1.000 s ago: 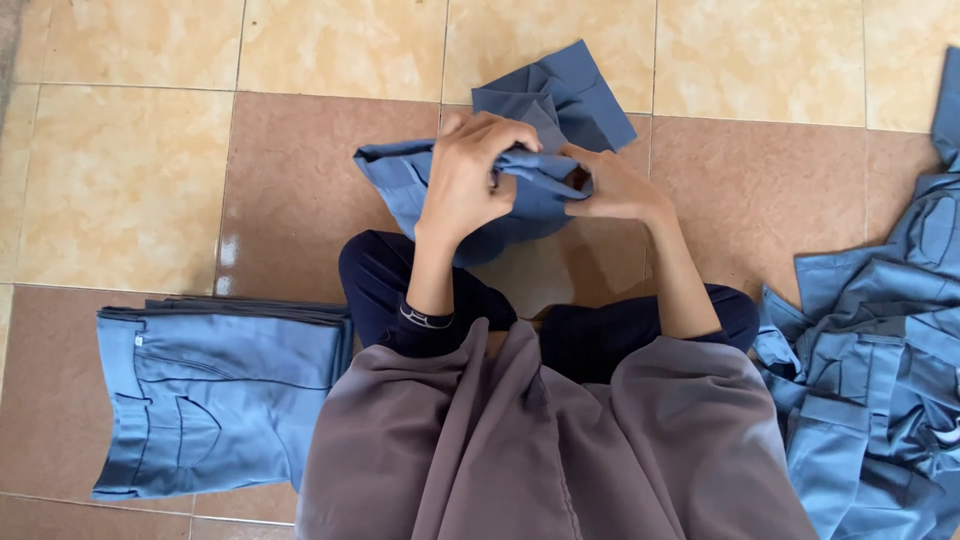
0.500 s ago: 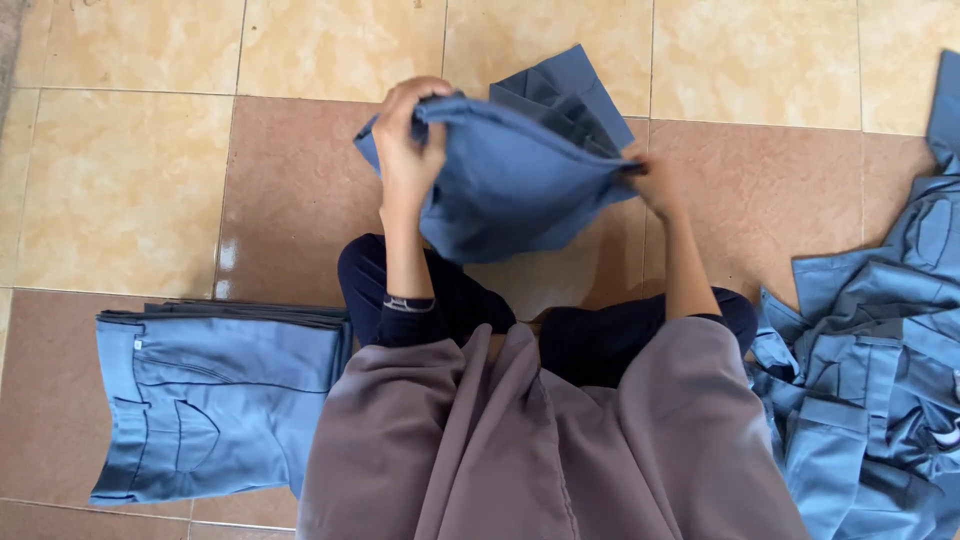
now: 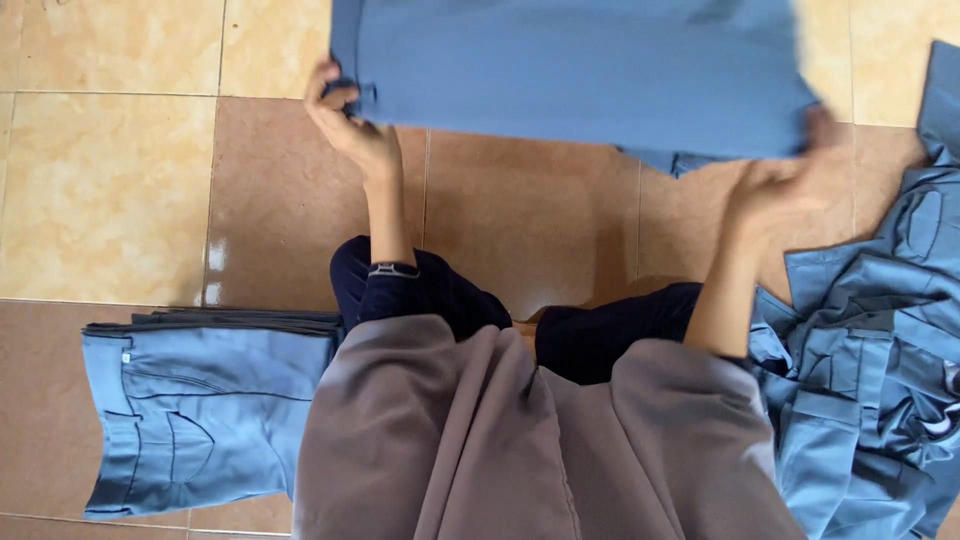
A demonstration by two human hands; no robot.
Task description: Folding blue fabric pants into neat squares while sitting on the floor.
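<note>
The blue-grey garment (image 3: 580,75) is now spread flat and held taut above the tiled floor (image 3: 110,190); half a second ago it hung as a loose, bunched mass between the hands, and one second ago it was crumpled close to the body. The hands have moved outward and upward from near each other to well apart. The left hand (image 3: 352,125) is clamped on the garment's left edge, with the fingers closed around what appears to be a belt loop or waistband corner. The right hand (image 3: 790,180) is motion-blurred; it sits at the garment's lower right edge and appears closed on the fabric, though the exact finger position cannot be told. The garment is suspended clear of the floor, and its upper part runs out of the frame. A small fold of the same cloth (image 3: 665,160) shows below its lower edge, and whether this rests on the floor cannot be told. Judged from this, the opening-out of the garment is complete and the cloth is tensioned between two grip points. A folded stack of matching garments (image 3: 200,410) lies on the floor at the person's left, and a loose pile of matching garments (image 3: 880,370) lies at the right.
</note>
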